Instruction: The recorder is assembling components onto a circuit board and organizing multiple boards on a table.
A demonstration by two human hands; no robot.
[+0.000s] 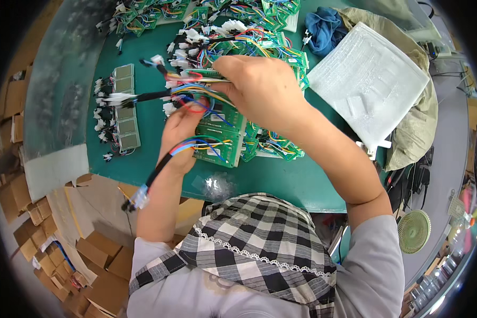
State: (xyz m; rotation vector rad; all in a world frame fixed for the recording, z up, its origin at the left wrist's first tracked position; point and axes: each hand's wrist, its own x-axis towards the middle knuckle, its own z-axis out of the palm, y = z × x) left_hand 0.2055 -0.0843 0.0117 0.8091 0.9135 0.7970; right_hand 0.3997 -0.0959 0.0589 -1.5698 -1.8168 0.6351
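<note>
The fingers of the right hand (265,87) are closed, thumb opposite, on a green board (204,72) turned nearly edge-on above the table's middle. The left hand (181,127) is just nearer and to the left, its fingertips bunched among the wires (206,99); whether they pinch a wire or only steady the bundle, I cannot tell.

The board should be light and stiff, but easily hurt: its parts and the wire joints would likely suffer from a hard squeeze across the face. Its bare edges look the best hold, with the fingers off the wires. The wires look soft and springy, apt to tangle; pulling on them could strain the joints. The black sleeve (153,95), reaching left to white plugs (119,99), gives a firmer hold for the cable than any single wire.

Under the hands lie more boards (214,135), which may slide on one another. From the nearest, a cable (158,170) arches over the left forearm, its plugs hanging near and left.

Farther out, wired boards are heaped (262,45) at the far side. On the left, grey screens (126,127) stand in a row. To the right are a blue cloth (326,32) and a white slab (368,79) on a beige sack (424,119). A clear plastic lump (217,185) rests at the table's (281,183) near edge.
</note>
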